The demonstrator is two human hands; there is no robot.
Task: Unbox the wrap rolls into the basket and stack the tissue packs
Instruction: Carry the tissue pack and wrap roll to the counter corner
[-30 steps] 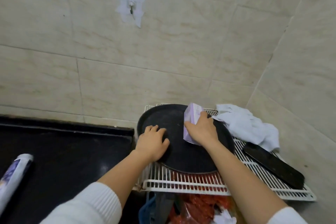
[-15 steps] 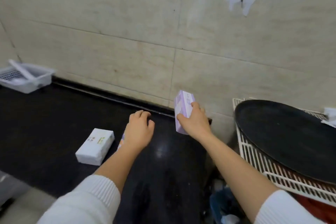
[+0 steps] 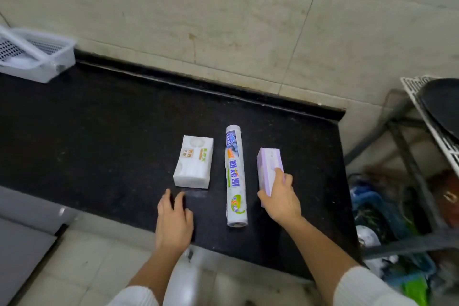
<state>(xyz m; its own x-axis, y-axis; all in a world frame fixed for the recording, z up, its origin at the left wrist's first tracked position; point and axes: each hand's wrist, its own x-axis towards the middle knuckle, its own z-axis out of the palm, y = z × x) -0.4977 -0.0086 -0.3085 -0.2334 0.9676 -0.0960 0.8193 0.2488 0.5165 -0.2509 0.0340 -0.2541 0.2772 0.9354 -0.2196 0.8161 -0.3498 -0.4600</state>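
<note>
on the black bench (image 3: pixel 99 131) i count two tissue packs and one wrap roll. the white tissue pack (image 3: pixel 193 161) lies flat at left, the wrap roll (image 3: pixel 235 176) lies lengthwise just beside it, and the purple tissue pack (image 3: pixel 270 172) sits to the roll's right. my right hand (image 3: pixel 280 197) has its grip closed around the purple pack's near end. my left hand (image 3: pixel 173 218) rests on the bench, fingers loosely spread, holding nothing, near the white pack. one white basket (image 3: pixel 37 57) stands at far left, cut off by the frame edge and blurred. a wire rack (image 3: pixel 432 122) with a dark pan (image 3: pixel 442 107) is cut off at right.
</note>
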